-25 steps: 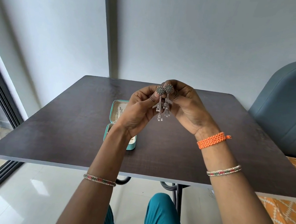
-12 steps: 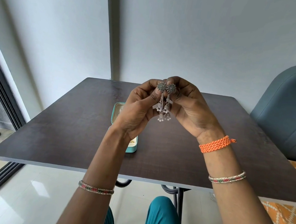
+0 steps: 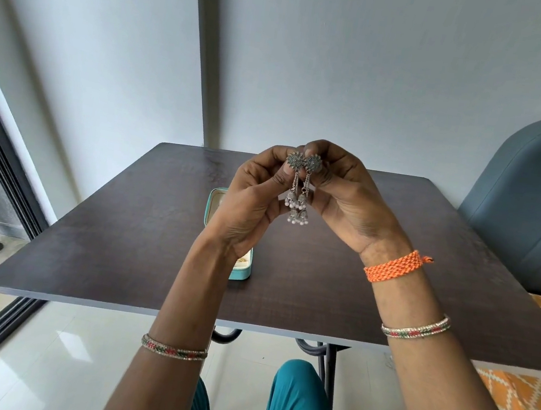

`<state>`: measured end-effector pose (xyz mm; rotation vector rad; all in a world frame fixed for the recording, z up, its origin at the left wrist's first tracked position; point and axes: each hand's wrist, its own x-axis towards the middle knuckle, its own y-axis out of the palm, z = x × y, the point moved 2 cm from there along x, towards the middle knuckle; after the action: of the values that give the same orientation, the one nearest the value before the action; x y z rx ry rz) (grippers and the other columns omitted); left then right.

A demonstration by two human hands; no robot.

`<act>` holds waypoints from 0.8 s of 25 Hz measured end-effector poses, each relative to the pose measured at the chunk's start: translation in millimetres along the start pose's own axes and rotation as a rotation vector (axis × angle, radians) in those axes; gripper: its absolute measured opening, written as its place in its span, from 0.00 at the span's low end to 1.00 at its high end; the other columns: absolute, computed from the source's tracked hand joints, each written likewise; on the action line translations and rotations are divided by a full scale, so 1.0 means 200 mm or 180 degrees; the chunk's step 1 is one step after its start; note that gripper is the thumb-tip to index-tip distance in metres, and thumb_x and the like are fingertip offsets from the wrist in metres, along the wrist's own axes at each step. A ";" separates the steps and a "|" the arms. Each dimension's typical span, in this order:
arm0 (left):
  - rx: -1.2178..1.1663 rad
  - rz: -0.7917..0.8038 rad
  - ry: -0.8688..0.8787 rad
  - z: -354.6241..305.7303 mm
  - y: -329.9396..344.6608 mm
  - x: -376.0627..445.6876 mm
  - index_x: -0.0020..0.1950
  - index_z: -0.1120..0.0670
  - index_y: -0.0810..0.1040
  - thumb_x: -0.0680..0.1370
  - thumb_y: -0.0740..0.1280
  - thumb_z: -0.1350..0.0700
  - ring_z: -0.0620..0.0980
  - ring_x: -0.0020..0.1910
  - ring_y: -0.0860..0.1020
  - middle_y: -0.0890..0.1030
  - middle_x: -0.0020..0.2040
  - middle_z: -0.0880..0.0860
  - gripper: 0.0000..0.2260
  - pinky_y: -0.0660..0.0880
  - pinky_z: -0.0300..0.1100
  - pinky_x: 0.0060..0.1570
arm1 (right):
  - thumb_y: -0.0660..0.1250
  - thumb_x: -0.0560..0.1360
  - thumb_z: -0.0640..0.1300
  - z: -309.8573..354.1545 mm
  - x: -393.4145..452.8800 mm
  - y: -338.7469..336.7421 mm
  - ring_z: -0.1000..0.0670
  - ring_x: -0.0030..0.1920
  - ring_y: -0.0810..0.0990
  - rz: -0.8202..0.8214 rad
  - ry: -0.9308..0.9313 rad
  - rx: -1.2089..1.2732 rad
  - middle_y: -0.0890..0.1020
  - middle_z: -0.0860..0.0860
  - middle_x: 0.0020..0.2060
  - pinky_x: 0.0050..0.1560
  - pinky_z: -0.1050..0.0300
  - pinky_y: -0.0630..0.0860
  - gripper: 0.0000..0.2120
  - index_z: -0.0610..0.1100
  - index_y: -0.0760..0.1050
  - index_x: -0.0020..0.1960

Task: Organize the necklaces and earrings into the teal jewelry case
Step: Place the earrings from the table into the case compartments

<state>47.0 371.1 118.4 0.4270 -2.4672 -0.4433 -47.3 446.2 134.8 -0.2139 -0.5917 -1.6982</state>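
Both forearms rose from the bottom edge and met above the table, palms turned toward each other. The left hand [image 3: 252, 199] pinched the left earring [image 3: 293, 187] by its flower-shaped stud between thumb and fingertips; the right hand [image 3: 348, 201] pinched the right earring [image 3: 307, 189] the same way, the two studs touching.
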 end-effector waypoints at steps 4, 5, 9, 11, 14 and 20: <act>0.0057 -0.0002 0.0019 0.02 -0.02 0.00 0.39 0.49 0.83 0.77 0.65 0.62 0.44 0.36 0.79 0.82 0.38 0.48 0.12 0.77 0.37 0.36 | 0.63 0.71 0.36 -0.01 0.00 -0.01 0.55 0.38 0.79 -0.0018 0.0027 -0.0038 0.82 0.54 0.36 0.39 0.60 0.77 0.12 0.50 0.81 0.39; 0.0079 -0.0042 0.0037 0.02 -0.03 0.00 0.39 0.49 0.82 0.77 0.63 0.62 0.44 0.35 0.78 0.82 0.38 0.48 0.12 0.77 0.38 0.36 | 0.63 0.71 0.36 -0.01 -0.01 -0.01 0.55 0.37 0.79 -0.0042 0.0037 -0.0002 0.82 0.53 0.36 0.39 0.60 0.77 0.11 0.49 0.81 0.39; 0.0472 -0.0690 0.0131 0.08 -0.07 -0.02 0.43 0.53 0.80 0.78 0.63 0.62 0.43 0.33 0.77 0.80 0.35 0.47 0.08 0.76 0.38 0.31 | 0.63 0.74 0.35 -0.10 -0.01 -0.06 0.53 0.38 0.78 -0.0494 0.0125 0.0008 0.81 0.51 0.37 0.39 0.58 0.77 0.06 0.44 0.75 0.45; 0.0700 -0.1086 -0.0051 0.14 -0.12 -0.04 0.45 0.56 0.77 0.79 0.62 0.63 0.43 0.30 0.77 0.81 0.33 0.47 0.06 0.76 0.38 0.29 | 0.61 0.76 0.32 -0.20 -0.01 -0.10 0.53 0.37 0.78 -0.0969 0.0339 0.0020 0.81 0.50 0.37 0.37 0.59 0.77 0.08 0.43 0.75 0.45; 0.0716 -0.1734 -0.0545 0.28 -0.22 -0.08 0.43 0.56 0.77 0.79 0.63 0.62 0.42 0.28 0.78 0.81 0.33 0.51 0.06 0.75 0.35 0.28 | 0.59 0.78 0.30 -0.38 -0.01 -0.15 0.55 0.30 0.78 -0.1686 0.0954 0.0074 0.78 0.45 0.38 0.29 0.65 0.77 0.09 0.40 0.74 0.44; 0.0859 -0.2362 -0.0925 0.40 -0.32 -0.11 0.40 0.57 0.75 0.79 0.63 0.64 0.41 0.25 0.77 0.78 0.34 0.55 0.08 0.77 0.34 0.27 | 0.65 0.77 0.37 -0.54 -0.03 -0.19 0.53 0.31 0.79 -0.1924 0.1389 0.0061 0.79 0.44 0.36 0.32 0.65 0.79 0.06 0.34 0.77 0.45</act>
<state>28.5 339.2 19.4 1.5025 -2.5828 -0.4834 -62.4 402.7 30.0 0.3831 -0.3574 -2.2300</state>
